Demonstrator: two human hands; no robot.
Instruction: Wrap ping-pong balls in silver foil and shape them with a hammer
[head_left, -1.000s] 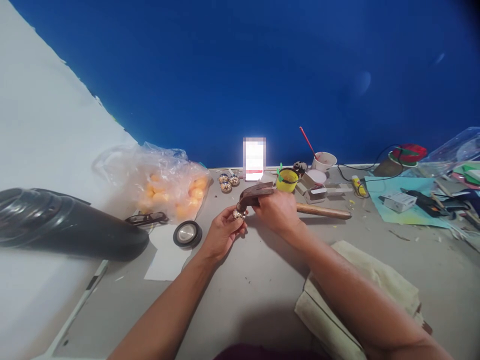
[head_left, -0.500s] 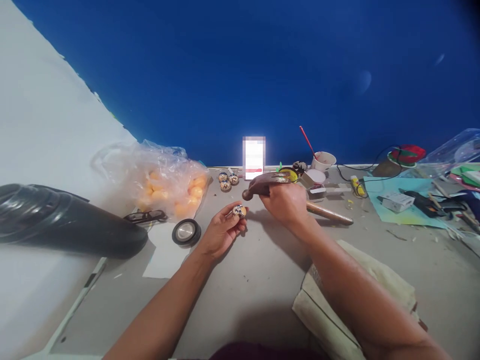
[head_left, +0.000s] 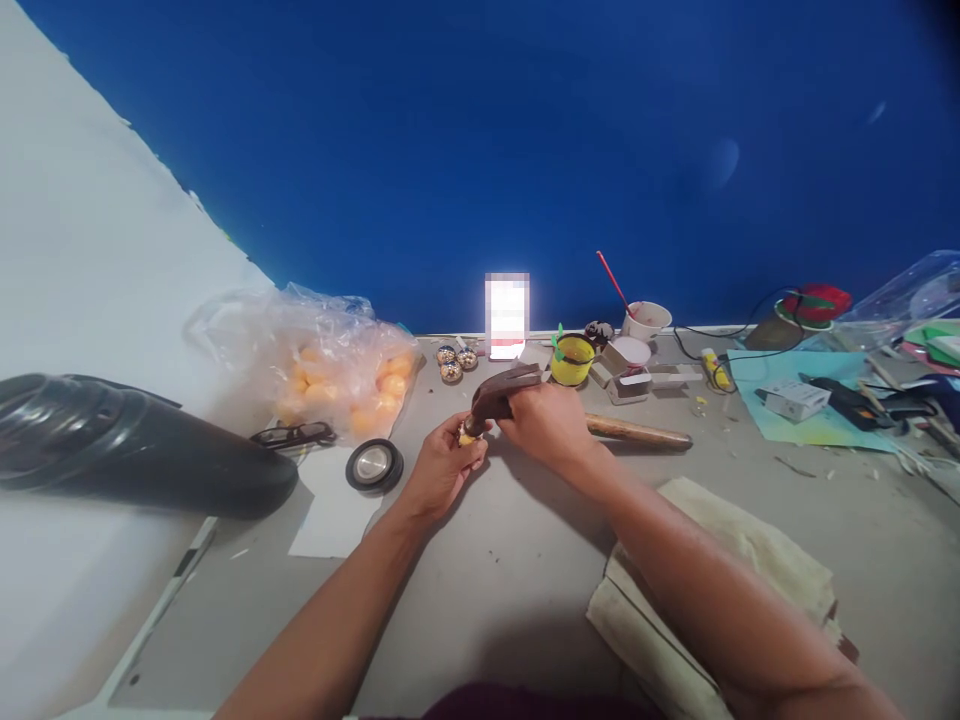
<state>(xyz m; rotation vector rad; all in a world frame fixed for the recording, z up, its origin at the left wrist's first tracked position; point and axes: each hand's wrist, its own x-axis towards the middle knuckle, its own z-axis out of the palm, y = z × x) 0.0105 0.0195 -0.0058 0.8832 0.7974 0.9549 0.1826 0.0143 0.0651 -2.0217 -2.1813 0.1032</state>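
Note:
Near the middle of the grey table, my left hand (head_left: 444, 463) has its fingers wrapped round a small ball (head_left: 468, 437) with shiny silver pieces and a patch of yellow-orange. My right hand (head_left: 549, 425) grips a hammer (head_left: 504, 388) close to its dark metal head, and the wooden handle sticks out to the right. The hammer's striking face is against or just over the ball and hides much of it. Behind my hands, several mirrored balls (head_left: 450, 370) sit together on the table.
A plastic bag of orange balls (head_left: 319, 385), glasses (head_left: 292, 434) and a round black-rimmed object (head_left: 373, 465) lie left, beside a large dark cylinder (head_left: 150, 445). A yellow tub (head_left: 572, 360) and white cup (head_left: 646, 321) stand behind; a folded cloth (head_left: 720, 580) lies right.
The hammer in my right hand has moved left and down onto or close to the ball in my left hand. The yellow tub behind is now uncovered.

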